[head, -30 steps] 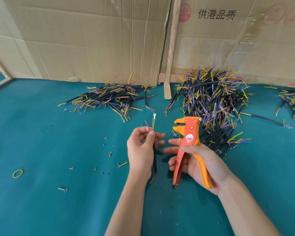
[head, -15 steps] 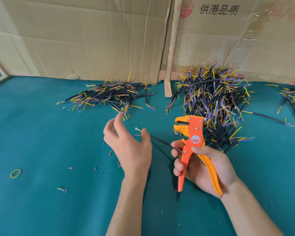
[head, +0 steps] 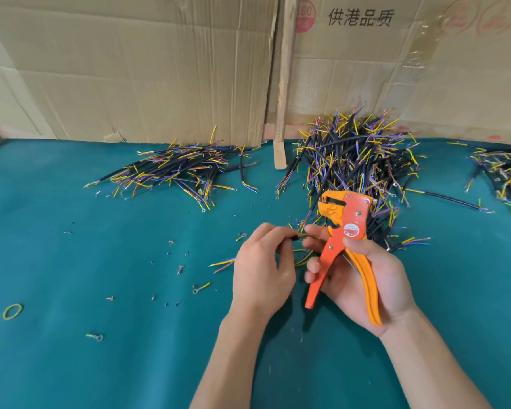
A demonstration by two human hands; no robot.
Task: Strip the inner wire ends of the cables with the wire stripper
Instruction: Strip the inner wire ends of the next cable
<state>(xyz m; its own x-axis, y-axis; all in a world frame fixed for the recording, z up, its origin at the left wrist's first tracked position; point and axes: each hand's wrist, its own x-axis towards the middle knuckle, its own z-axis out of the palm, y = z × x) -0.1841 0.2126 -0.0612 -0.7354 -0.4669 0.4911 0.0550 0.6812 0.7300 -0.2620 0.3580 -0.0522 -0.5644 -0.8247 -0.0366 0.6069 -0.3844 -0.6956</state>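
The left hand (head: 261, 270) is pinching a thin black rubbery cable (head: 296, 237); the right hand (head: 366, 278) is gripping the orange wire stripper (head: 341, 249). Both are hovering over the teal felt surface (head: 101, 261); bristly cable heaps (head: 357, 163) are lying behind.

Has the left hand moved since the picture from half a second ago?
Yes. The left hand moved right, away from the yellow rubber band and toward the wire stripper, and now pinches a cable.
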